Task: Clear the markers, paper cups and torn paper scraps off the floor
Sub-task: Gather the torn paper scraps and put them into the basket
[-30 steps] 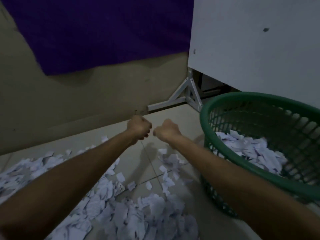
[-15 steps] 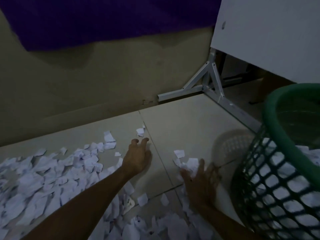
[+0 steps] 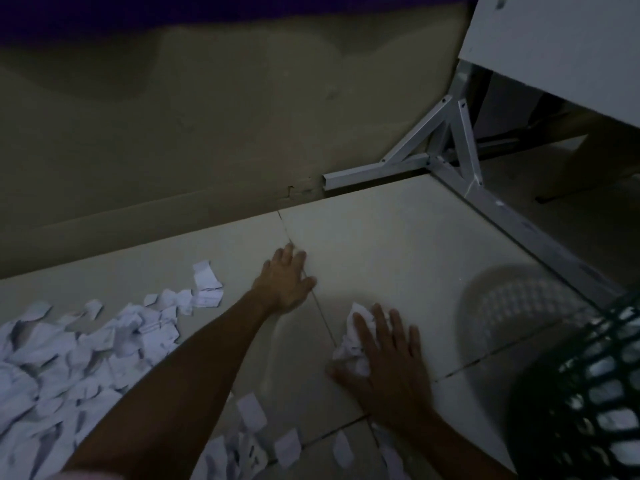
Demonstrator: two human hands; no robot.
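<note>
From the head camera I see my left hand (image 3: 285, 284) lying flat on the tiled floor (image 3: 398, 237), fingers straight, holding nothing. My right hand (image 3: 384, 355) presses spread fingers onto a small clump of torn paper scraps (image 3: 353, 336). A bigger heap of scraps (image 3: 86, 344) lies further left, and the green basket (image 3: 581, 393) stands at the right edge.

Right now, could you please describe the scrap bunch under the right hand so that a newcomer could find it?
Start at the dark green lattice plastic basket at lower right and move left across the pale floor tiles. The small crumpled white paper bunch lies beside a tile seam, pressed under the right hand. Unlike the large loose heap further left, it sits alone.
</note>
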